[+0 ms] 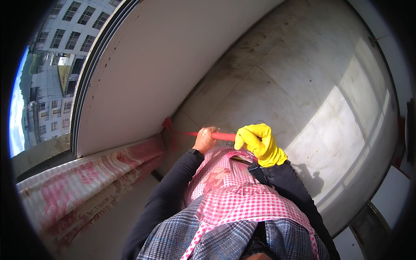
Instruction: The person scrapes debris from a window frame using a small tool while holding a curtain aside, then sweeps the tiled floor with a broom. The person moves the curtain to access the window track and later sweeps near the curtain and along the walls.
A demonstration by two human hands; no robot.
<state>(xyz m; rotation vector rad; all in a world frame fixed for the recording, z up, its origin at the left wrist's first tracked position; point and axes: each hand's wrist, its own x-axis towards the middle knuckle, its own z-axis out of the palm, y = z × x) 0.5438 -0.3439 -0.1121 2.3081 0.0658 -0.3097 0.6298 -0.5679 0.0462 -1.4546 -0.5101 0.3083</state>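
A long red broom handle point(224, 136) runs roughly level in front of my apron. My bare left hand point(206, 140) is wrapped round it near its middle. In a yellow rubber glove, my right hand point(261, 145) grips the handle's right end with curled fingers. Leftward the handle reaches into a shaded corner beside the curtain, where a small red part point(167, 124) touches the foot of the wall; the broom's head is too dark there to make out. I wear a pink checked apron point(255, 201) with a stained front over a plaid garment.
A patterned red and cream curtain point(95, 177) hangs at the left, by a window frame point(93, 65) with buildings outside. The pale wall point(160, 60) below the window meets a tiled floor point(277, 86), smudged dark along that edge. Sunlight falls at right, near white panels point(392, 195).
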